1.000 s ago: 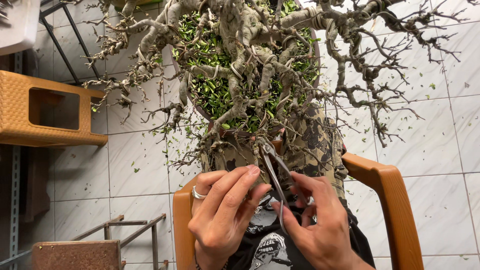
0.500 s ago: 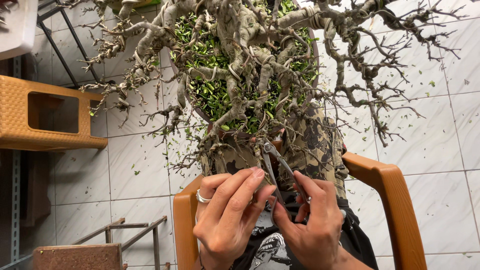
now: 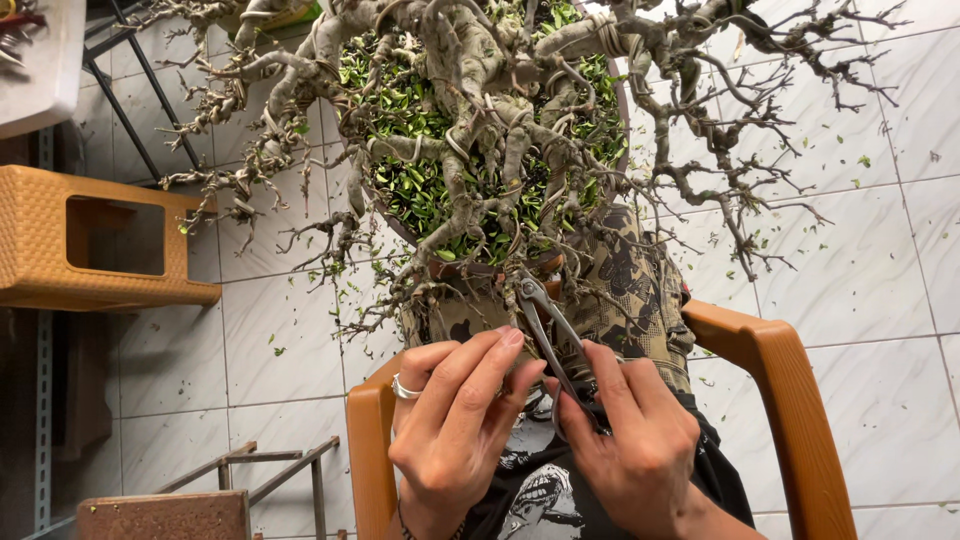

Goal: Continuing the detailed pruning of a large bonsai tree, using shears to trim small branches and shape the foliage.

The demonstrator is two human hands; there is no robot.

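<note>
Bonsai (image 3: 470, 150) sits low in front of the chair (image 3: 770, 370) so the right hand (image 3: 640, 450) gripping shears (image 3: 545, 325) reaches its near twigs, while the left hand (image 3: 455, 430) hovers beside them, fingers loosely extended and empty.

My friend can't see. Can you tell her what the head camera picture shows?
Two hands work under a bare, wired bonsai: the right hand holds metal cutters pointing up at its low twigs, and the left hand, wearing a ring, touches the cutters. The person sits in a wooden chair on a white tiled floor dotted with green leaves.
</note>
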